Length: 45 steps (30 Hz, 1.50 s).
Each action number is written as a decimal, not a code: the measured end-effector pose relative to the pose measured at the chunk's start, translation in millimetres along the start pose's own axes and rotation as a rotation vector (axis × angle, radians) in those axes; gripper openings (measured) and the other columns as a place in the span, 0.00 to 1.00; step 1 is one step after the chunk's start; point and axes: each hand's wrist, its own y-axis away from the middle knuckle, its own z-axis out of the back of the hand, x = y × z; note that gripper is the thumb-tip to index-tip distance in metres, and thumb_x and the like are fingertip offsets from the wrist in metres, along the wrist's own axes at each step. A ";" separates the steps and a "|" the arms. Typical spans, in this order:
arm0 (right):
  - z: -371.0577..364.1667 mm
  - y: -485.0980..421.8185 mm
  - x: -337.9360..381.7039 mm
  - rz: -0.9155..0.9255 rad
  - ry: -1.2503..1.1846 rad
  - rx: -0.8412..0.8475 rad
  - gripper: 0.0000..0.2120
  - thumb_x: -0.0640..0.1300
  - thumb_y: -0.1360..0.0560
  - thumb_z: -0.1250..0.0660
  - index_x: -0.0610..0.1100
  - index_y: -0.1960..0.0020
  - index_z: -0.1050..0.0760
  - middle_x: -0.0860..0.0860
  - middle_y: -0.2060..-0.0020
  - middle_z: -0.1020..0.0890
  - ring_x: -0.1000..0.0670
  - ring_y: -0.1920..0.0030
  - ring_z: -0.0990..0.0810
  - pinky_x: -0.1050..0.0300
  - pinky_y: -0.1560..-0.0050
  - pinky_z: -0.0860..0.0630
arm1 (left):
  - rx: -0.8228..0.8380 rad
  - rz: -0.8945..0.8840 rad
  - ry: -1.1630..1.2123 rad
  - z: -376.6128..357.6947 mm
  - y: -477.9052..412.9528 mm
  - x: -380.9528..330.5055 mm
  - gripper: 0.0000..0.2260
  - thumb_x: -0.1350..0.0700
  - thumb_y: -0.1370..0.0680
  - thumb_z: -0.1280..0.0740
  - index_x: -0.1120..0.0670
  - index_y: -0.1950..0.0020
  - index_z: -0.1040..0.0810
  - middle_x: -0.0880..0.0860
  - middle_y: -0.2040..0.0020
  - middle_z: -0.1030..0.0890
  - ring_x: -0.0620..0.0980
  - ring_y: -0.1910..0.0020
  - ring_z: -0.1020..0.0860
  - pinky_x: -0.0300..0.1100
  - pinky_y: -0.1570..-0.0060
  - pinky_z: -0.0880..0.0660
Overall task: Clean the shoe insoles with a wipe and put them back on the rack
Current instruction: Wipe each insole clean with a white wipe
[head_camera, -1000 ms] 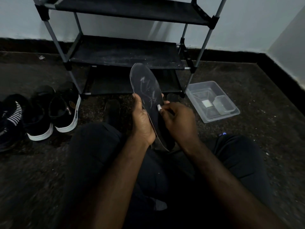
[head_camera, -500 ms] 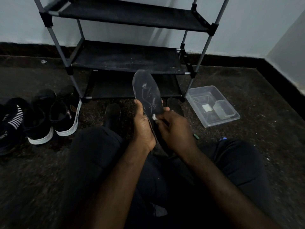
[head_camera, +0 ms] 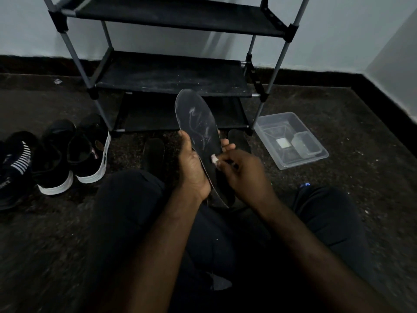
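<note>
Left hand (head_camera: pixel 194 168) holds one insole (head_camera: pixel 198 123) — right hand (head_camera: pixel 243 170) one wipe (head_camera: pixel 214 158).

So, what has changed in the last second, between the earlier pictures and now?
The right hand slid the wipe slightly down the insole, toward its near end. Nothing was taken or released: the left hand still grips the insole, the right still pinches the wipe. The rack, shoes and clear tray stayed.

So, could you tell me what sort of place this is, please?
Probably a corner of a home, perhaps an entryway: a tiered shoe rack stands by the wall, with shoes beside it on the dark floor.
</note>
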 end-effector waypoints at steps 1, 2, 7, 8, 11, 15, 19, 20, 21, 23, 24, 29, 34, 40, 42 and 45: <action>-0.3 -0.8 -3.7 -0.038 0.048 -0.054 0.06 0.41 0.25 0.30 0.44 0.48 0.17 0.49 0.52 0.15 0.50 0.51 0.17 0.55 0.49 0.22 | 0.012 0.003 0.001 -0.5 0.6 0.4 0.38 0.29 0.24 0.50 0.61 0.41 0.24 0.61 0.55 0.20 0.57 0.53 0.18 0.51 0.47 0.22; -1.3 0.3 -4.4 -0.055 0.070 -0.075 0.06 0.41 0.25 0.30 0.44 0.48 0.17 0.48 0.52 0.15 0.49 0.50 0.17 0.53 0.49 0.22 | 0.009 0.006 -0.006 -0.4 0.6 1.0 0.38 0.29 0.24 0.50 0.61 0.40 0.24 0.61 0.54 0.20 0.57 0.53 0.18 0.51 0.46 0.22; -5.8 14.6 16.1 0.127 -0.032 0.130 0.05 0.41 0.24 0.32 0.43 0.51 0.17 0.49 0.58 0.17 0.53 0.55 0.19 0.54 0.53 0.23 | -0.073 -0.010 -0.026 0.2 -0.3 -1.0 0.39 0.29 0.23 0.50 0.63 0.38 0.24 0.62 0.53 0.19 0.60 0.50 0.18 0.58 0.40 0.24; -3.5 12.2 14.2 0.106 -0.035 0.112 0.05 0.42 0.24 0.31 0.44 0.51 0.17 0.50 0.57 0.16 0.53 0.55 0.19 0.54 0.52 0.23 | -0.067 -0.005 -0.013 -0.1 0.1 -2.0 0.39 0.29 0.23 0.50 0.63 0.37 0.25 0.62 0.53 0.19 0.60 0.50 0.18 0.58 0.41 0.23; 1.9 3.5 -1.8 -0.070 0.073 -0.062 0.06 0.44 0.24 0.31 0.47 0.49 0.17 0.49 0.54 0.16 0.50 0.54 0.18 0.50 0.52 0.22 | -0.021 0.013 -0.003 -1.3 1.7 -2.3 0.39 0.29 0.23 0.51 0.62 0.36 0.26 0.62 0.53 0.20 0.59 0.51 0.19 0.52 0.47 0.20; -3.6 13.6 5.4 -0.023 0.054 0.047 0.05 0.45 0.23 0.31 0.46 0.53 0.17 0.52 0.58 0.16 0.55 0.58 0.19 0.55 0.56 0.22 | -0.049 -0.001 -0.025 0.4 0.0 -0.3 0.40 0.29 0.23 0.50 0.63 0.31 0.28 0.62 0.53 0.20 0.59 0.52 0.18 0.55 0.43 0.23; 9.1 13.8 15.1 -0.122 -0.382 0.141 0.05 0.40 0.24 0.30 0.40 0.52 0.16 0.51 0.60 0.14 0.56 0.59 0.17 0.61 0.56 0.22 | -0.012 -0.002 0.000 3.0 -0.8 -4.6 0.39 0.29 0.23 0.51 0.62 0.38 0.25 0.62 0.52 0.20 0.59 0.48 0.19 0.57 0.41 0.23; 14.3 11.0 14.5 -0.180 -0.468 0.078 0.05 0.39 0.24 0.30 0.38 0.51 0.17 0.50 0.62 0.15 0.57 0.62 0.18 0.64 0.60 0.23 | 0.005 0.000 0.007 2.7 0.5 -5.2 0.38 0.29 0.24 0.51 0.61 0.39 0.25 0.61 0.52 0.21 0.59 0.49 0.19 0.57 0.42 0.23; 20.0 8.7 13.3 -0.255 -0.539 0.011 0.05 0.38 0.23 0.31 0.37 0.51 0.17 0.50 0.64 0.16 0.58 0.66 0.20 0.66 0.65 0.25 | 0.019 0.003 0.014 2.5 1.2 -5.3 0.38 0.28 0.24 0.50 0.61 0.39 0.25 0.61 0.52 0.21 0.59 0.49 0.19 0.55 0.44 0.22; 28.5 5.8 11.2 -0.415 -0.698 -0.093 0.06 0.38 0.22 0.34 0.38 0.51 0.19 0.50 0.67 0.17 0.58 0.70 0.23 0.65 0.70 0.28 | 0.035 -0.001 0.035 1.6 2.1 -5.5 0.38 0.28 0.24 0.50 0.61 0.39 0.25 0.61 0.53 0.21 0.59 0.50 0.19 0.54 0.46 0.21; 32.0 5.1 10.6 -0.483 -0.769 -0.122 0.06 0.38 0.21 0.35 0.39 0.52 0.20 0.50 0.68 0.18 0.57 0.72 0.24 0.64 0.72 0.28 | 0.043 -0.009 0.046 1.0 2.2 -5.8 0.38 0.28 0.24 0.50 0.61 0.39 0.25 0.61 0.53 0.21 0.60 0.50 0.20 0.55 0.46 0.22; 40.4 9.2 8.2 -0.574 -0.950 -0.103 0.07 0.38 0.20 0.38 0.41 0.52 0.21 0.47 0.67 0.20 0.52 0.71 0.26 0.61 0.73 0.27 | 0.055 -0.009 0.085 -0.2 1.1 -6.2 0.38 0.29 0.24 0.50 0.62 0.38 0.26 0.63 0.52 0.22 0.61 0.49 0.20 0.57 0.45 0.22; 33.4 14.8 10.9 -0.450 -0.789 -0.008 0.06 0.37 0.23 0.33 0.39 0.48 0.20 0.41 0.60 0.18 0.51 0.66 0.23 0.60 0.68 0.27 | 0.101 0.010 0.100 2.2 1.7 -5.2 0.38 0.28 0.24 0.49 0.61 0.36 0.27 0.63 0.49 0.22 0.59 0.49 0.20 0.55 0.41 0.24; 29.8 16.9 15.6 -0.431 -0.849 -0.060 0.05 0.34 0.23 0.35 0.39 0.55 0.21 0.38 0.65 0.20 0.46 0.68 0.24 0.58 0.69 0.27 | 0.124 0.027 0.147 1.7 2.6 -6.2 0.37 0.29 0.23 0.48 0.62 0.39 0.24 0.62 0.52 0.21 0.60 0.49 0.20 0.56 0.41 0.24; 31.7 18.2 16.8 -0.494 -0.981 -0.058 0.08 0.34 0.23 0.39 0.40 0.57 0.23 0.44 0.71 0.23 0.50 0.75 0.28 0.62 0.75 0.31 | 0.139 0.019 0.154 0.2 3.2 -6.6 0.37 0.30 0.22 0.49 0.62 0.41 0.23 0.62 0.53 0.21 0.61 0.50 0.20 0.56 0.41 0.24; 29.5 21.5 18.6 -0.558 -1.083 -0.028 0.10 0.33 0.25 0.42 0.40 0.58 0.23 0.46 0.73 0.25 0.52 0.77 0.30 0.63 0.77 0.33 | 0.171 0.044 0.129 -0.6 4.6 -5.5 0.37 0.31 0.22 0.49 0.63 0.38 0.24 0.63 0.49 0.21 0.61 0.47 0.21 0.57 0.35 0.29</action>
